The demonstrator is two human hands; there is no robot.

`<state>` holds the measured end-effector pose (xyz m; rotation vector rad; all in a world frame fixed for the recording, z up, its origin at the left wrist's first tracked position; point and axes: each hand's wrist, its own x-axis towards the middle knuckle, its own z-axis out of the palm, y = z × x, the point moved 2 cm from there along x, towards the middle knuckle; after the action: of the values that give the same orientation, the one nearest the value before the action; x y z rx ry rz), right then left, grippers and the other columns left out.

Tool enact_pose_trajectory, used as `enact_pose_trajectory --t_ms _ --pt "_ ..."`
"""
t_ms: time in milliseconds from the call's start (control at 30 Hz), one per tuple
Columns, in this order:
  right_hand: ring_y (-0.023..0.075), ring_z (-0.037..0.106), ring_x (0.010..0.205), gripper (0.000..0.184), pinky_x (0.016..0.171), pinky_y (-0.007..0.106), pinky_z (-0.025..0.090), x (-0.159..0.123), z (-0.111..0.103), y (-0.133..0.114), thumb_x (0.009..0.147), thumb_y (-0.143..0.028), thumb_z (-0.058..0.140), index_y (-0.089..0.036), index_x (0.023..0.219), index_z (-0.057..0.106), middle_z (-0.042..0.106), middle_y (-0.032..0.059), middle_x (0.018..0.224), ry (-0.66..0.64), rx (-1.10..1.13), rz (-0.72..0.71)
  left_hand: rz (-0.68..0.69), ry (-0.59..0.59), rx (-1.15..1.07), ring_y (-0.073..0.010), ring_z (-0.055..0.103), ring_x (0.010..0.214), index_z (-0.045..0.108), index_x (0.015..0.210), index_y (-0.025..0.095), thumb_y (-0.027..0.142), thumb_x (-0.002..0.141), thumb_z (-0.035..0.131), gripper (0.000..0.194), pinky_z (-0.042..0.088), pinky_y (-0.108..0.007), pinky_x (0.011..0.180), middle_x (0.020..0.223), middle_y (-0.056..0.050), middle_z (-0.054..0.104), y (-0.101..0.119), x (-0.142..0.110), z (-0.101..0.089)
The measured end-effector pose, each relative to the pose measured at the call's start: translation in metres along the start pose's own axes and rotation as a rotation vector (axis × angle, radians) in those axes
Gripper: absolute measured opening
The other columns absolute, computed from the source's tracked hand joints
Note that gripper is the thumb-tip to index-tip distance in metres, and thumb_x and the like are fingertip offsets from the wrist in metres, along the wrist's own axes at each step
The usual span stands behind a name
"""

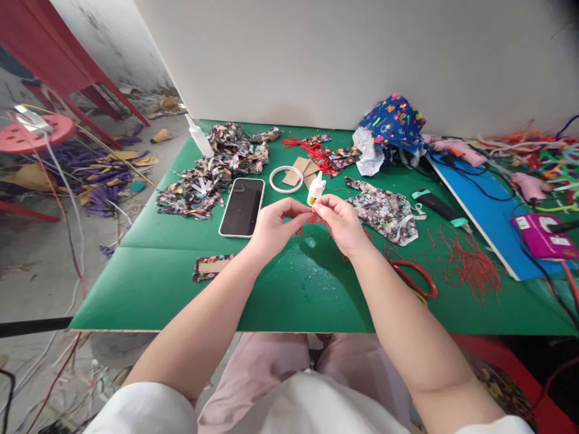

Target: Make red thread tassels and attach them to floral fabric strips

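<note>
My left hand (275, 226) and my right hand (341, 223) meet above the middle of the green table (181, 283). Both pinch a small bunch of red thread (312, 212) between their fingertips; a few strands hang down under them. Just behind the fingertips stands a small white glue bottle (315, 188). A black phone (242, 207) lies flat to the left of my left hand. A floral fabric piece (384, 211) lies to the right of my right hand.
Floral fabric scraps (212, 172) are piled at the back left beside a white ring (286, 179) and cardboard bits (301, 169). Red-handled scissors (414, 277) and loose red threads (465, 262) lie at right, near a blue board (479, 205) and a pink device (540, 235). A blue patterned cloth (393, 126) sits at the back.
</note>
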<state>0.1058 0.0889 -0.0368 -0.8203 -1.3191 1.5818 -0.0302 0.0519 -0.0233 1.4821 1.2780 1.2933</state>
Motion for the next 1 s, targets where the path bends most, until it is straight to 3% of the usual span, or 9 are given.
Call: enact_pose_trajectory --t_ms 133,600,800,1000 --pt "0.0082 0.054 0.063 0.014 0.067 0.025 0.048 0.0004 0.0007 -0.0012 0.072 -0.033 0.062 -0.02 0.073 0.058 0.056 -0.0044 0.069 0.015 0.035 0.011 -0.004 0.002 -0.004 -0.0111 0.06 0.061 0.063 0.077 0.015 0.026 0.073 0.062 0.012 0.047 -0.021 0.053 0.071 -0.002 0.067 -0.0001 -0.0002 0.0003" --pt "0.007 0.054 0.06 0.015 0.06 0.021 0.049 0.0023 -0.0026 -0.0045 0.072 -0.033 0.064 -0.02 0.076 0.059 0.058 -0.0037 0.067 0.145 0.031 -0.062 -0.03 0.011 0.022 -0.0082 0.055 0.054 0.063 0.077 0.015 0.028 0.072 0.063 0.014 0.044 -0.02 0.051 0.069 -0.001 0.064 -0.0005 0.0009 -0.001" --pt "0.0089 0.055 0.064 0.025 0.057 0.022 0.049 0.0013 -0.0047 -0.0092 0.072 -0.039 0.063 -0.023 0.09 0.058 0.06 -0.0022 0.073 0.086 -0.087 -0.075 -0.091 0.019 -0.101 -0.0083 0.054 0.053 0.061 0.076 0.014 0.03 0.071 0.064 0.017 0.042 -0.02 0.049 0.067 -0.001 0.064 -0.0003 0.0024 -0.0023" --pt "0.0094 0.054 0.06 0.021 0.054 0.023 0.049 0.0017 -0.0084 -0.0061 0.067 -0.036 0.068 -0.021 0.08 0.06 0.058 -0.003 0.066 0.062 -0.203 -0.072 -0.16 0.064 -0.212 -0.0096 0.056 0.059 0.061 0.075 0.013 0.032 0.069 0.067 0.021 0.042 -0.019 0.053 0.067 -0.002 0.064 -0.0012 0.0041 -0.0041"
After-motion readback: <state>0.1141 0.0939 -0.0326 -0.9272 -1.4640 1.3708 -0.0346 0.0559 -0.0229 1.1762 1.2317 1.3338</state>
